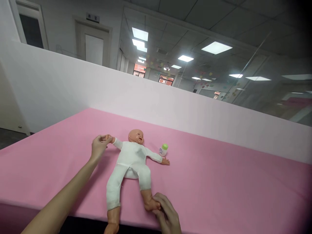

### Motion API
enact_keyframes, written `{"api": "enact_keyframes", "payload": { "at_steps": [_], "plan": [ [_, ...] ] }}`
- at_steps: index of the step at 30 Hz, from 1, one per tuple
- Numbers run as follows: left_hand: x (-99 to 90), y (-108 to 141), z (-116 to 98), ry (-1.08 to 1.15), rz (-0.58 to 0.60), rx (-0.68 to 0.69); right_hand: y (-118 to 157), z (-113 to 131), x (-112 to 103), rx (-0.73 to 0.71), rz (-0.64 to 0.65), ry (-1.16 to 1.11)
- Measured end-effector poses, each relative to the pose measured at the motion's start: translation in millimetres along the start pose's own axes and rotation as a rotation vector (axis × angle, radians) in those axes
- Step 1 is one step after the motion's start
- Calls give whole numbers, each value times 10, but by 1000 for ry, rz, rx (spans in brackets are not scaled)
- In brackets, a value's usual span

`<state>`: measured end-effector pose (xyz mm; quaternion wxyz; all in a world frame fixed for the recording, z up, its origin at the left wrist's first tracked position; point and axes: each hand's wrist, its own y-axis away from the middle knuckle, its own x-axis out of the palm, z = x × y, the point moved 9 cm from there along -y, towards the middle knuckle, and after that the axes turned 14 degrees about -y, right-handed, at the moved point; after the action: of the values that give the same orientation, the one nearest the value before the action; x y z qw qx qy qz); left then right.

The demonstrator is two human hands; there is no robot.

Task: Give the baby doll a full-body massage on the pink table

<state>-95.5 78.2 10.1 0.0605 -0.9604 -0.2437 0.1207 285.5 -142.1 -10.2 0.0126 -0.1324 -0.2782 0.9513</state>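
Observation:
A baby doll (pixel 133 156) in a white cloth suit lies on its back on a pink padded table (pixel 214 182), its head toward the far wall. My left hand (pixel 98 146) is closed around the doll's hand on the left side, with that arm stretched outward. Near the table's front edge, my right hand (pixel 168 213) grips the doll's foot on the right side between thumb and fingers. The doll's other foot (pixel 112 221) hangs at the front edge. Just above the doll's outstretched right-side arm stands a small white jar (pixel 163 149) with a green lid.
A low white wall (pixel 156 100) runs behind the table, with a glass pane above it. Beyond the glass are lit ceiling panels (pixel 216 47) and windows. A door (pixel 94 48) stands at the back left.

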Motion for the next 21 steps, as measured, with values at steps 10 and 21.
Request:
{"api": "enact_keyframes", "payload": {
  "at_steps": [10, 21],
  "plan": [
    [887, 530, -675, -467, 225, 378, -927, 175, 559, 1, 125, -58],
    [233, 136, -380, -197, 84, 192, -598, 255, 220, 42, 71, -47]
  ]
}}
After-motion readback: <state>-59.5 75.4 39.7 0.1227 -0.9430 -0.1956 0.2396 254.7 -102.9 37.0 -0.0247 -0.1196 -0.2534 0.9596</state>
